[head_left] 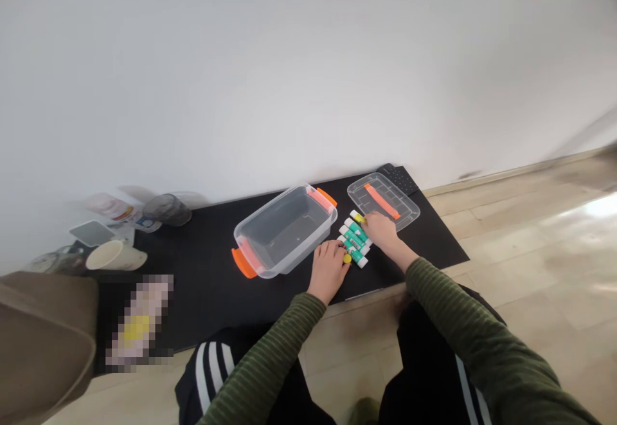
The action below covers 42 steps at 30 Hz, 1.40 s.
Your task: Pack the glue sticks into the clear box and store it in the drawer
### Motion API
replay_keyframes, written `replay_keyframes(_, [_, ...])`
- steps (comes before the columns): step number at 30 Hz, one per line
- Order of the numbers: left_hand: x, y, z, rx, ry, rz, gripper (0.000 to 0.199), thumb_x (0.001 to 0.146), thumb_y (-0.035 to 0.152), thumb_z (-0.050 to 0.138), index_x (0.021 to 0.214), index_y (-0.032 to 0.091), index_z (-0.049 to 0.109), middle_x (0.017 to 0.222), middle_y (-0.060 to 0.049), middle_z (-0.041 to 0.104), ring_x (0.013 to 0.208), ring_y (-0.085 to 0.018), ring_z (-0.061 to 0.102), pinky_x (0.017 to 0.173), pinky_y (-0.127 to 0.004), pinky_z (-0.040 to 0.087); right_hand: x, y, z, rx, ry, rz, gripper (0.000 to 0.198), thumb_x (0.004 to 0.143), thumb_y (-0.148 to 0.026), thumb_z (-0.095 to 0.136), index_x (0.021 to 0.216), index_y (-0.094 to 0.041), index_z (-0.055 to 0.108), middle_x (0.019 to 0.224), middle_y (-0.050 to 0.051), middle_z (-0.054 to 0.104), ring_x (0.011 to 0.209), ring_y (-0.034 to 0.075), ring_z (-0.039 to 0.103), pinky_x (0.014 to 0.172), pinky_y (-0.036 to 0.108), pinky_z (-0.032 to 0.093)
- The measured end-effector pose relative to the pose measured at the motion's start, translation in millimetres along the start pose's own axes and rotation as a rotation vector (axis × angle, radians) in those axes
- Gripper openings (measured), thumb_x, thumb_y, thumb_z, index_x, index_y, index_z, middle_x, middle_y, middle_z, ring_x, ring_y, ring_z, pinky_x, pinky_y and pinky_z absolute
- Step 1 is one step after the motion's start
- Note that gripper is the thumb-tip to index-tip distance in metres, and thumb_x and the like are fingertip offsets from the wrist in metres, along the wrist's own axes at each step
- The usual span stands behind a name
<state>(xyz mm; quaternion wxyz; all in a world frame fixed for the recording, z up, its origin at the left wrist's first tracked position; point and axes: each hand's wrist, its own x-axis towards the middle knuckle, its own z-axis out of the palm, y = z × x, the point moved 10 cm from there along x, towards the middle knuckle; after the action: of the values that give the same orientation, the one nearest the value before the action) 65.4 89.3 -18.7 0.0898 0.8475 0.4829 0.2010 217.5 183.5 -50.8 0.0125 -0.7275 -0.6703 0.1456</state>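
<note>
Several green-and-white glue sticks (355, 240) lie side by side in a row on the black table. At the far end of that row, my right hand (383, 231) pinches a yellow-and-white glue stick (357, 217). My left hand (328, 269) curls at the near end, its fingers around another yellow stick (347, 258), whose round end shows; most of it is hidden under the hand. Left of the row stands a clear plastic box (284, 232) with orange latches, uncovered. Its clear lid (409, 214) with an orange handle lies beyond my right hand.
A black dotted object (402, 179) sits behind the lid by the wall. At the table's left are a paper cup (116, 256), a dark glass (167, 210), a bottle (113, 208) and a phone-like item (91, 233). Someone's brown sleeve (48, 341) is at the left edge.
</note>
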Motion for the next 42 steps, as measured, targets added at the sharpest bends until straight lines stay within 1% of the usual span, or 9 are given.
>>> replay_keyframes(6, [-1.2,-0.4,-0.8,-0.038,-0.025,-0.01,0.017,0.081,0.018,0.066,0.096,0.02,0.058,0.118,-0.008,0.059,0.114,-0.027,0.05,0.095,-0.045,0.04,-6.5,1.0,-1.2,0.071,0.046,0.025,0.03,0.096,-0.031,0.042,0.11,-0.014,0.063,0.116,0.015,0.061,0.102,0.028,0.063,0.084,0.036,0.048])
replay_keyframes(12, [-1.3,-5.5,-9.9,-0.243,0.014,-0.067,0.018,0.081,0.018,0.065,0.098,0.02,0.058,0.119,-0.008,0.06,0.116,-0.027,0.05,0.099,-0.047,0.038,-23.7,6.8,-28.0,0.256,0.218,-0.008,0.026,0.093,-0.026,0.048,0.114,-0.016,0.059,0.118,0.012,0.059,0.113,0.025,0.055,0.093,0.035,0.045])
replay_keyframes(14, [-0.7,-14.8,-15.1,-0.434,0.065,-0.153,0.019,0.083,0.019,0.063,0.101,0.02,0.058,0.118,-0.009,0.061,0.114,-0.026,0.053,0.1,-0.046,0.039,-34.5,4.8,-37.7,0.329,0.276,-0.059,0.024,0.09,-0.024,0.051,0.111,-0.015,0.06,0.114,0.012,0.06,0.114,0.025,0.052,0.097,0.037,0.043])
replay_keyframes(17, [-2.6,-34.6,-10.4,-0.909,0.128,-0.366,0.02,0.086,0.029,0.061,0.102,0.019,0.056,0.108,-0.009,0.065,0.103,-0.022,0.06,0.096,-0.042,0.044,-54.9,-1.9,-39.8,0.53,0.259,-0.155,0.021,0.087,-0.024,0.054,0.105,-0.016,0.061,0.11,0.011,0.061,0.107,0.022,0.056,0.095,0.036,0.046])
replay_keyframes(20, [-7.7,-40.3,7.5,-1.431,0.125,-0.567,0.031,0.085,0.042,0.065,0.102,0.018,0.055,0.103,-0.008,0.068,0.096,-0.019,0.066,0.092,-0.039,0.049,-76.6,-10.1,-21.5,0.79,0.066,-0.187,0.023,0.089,-0.03,0.051,0.109,-0.02,0.058,0.107,0.007,0.065,0.089,0.017,0.064,0.077,0.03,0.053])
replay_keyframes(23, [-12.5,-36.2,14.6,-1.701,0.124,-0.67,0.036,0.079,0.043,0.072,0.1,0.018,0.057,0.106,-0.008,0.069,0.096,-0.019,0.067,0.094,-0.039,0.049,-98.3,-23.8,-9.2,0.888,-0.088,-0.241,0.023,0.09,-0.033,0.05,0.11,-0.023,0.055,0.104,0.003,0.069,0.084,0.015,0.066,0.072,0.028,0.053])
replay_keyframes(27, [-14.7,-33.5,8.6,-1.753,0.14,-0.679,0.035,0.076,0.039,0.076,0.098,0.017,0.059,0.1,-0.005,0.069,0.09,-0.016,0.067,0.096,-0.039,0.051,-112.1,-33.3,-20.5,0.756,-0.028,-0.319,0.02,0.088,-0.027,0.053,0.108,-0.024,0.057,0.106,0.004,0.07,0.098,0.019,0.066,0.087,0.033,0.05])
replay_keyframes(34, [-16.0,-34.9,1.5,-1.584,0.088,-0.632,0.043,0.074,0.039,0.078,0.107,0.016,0.064,0.106,-0.007,0.07,0.095,-0.018,0.066,0.096,-0.041,0.052,-117.6,-37.3,-43.4,0.614,0.156,-0.43,0.027,0.084,-0.019,0.057,0.109,-0.022,0.062,0.111,0.006,0.068,0.106,0.02,0.061,0.095,0.033,0.046])
replay_keyframes(42, [-18.3,-32.9,2.3,-1.574,0.066,-0.625,0.042,0.072,0.038,0.08,0.104,0.014,0.068,0.104,-0.01,0.071,0.095,-0.02,0.067,0.097,-0.043,0.051,-121.9,-40.0,-47.9,0.621,0.17,-0.467,0.028,0.084,-0.02,0.058,0.11,-0.023,0.066,0.11,0.006,0.069,0.104,0.02,0.062,0.094,0.033,0.048])
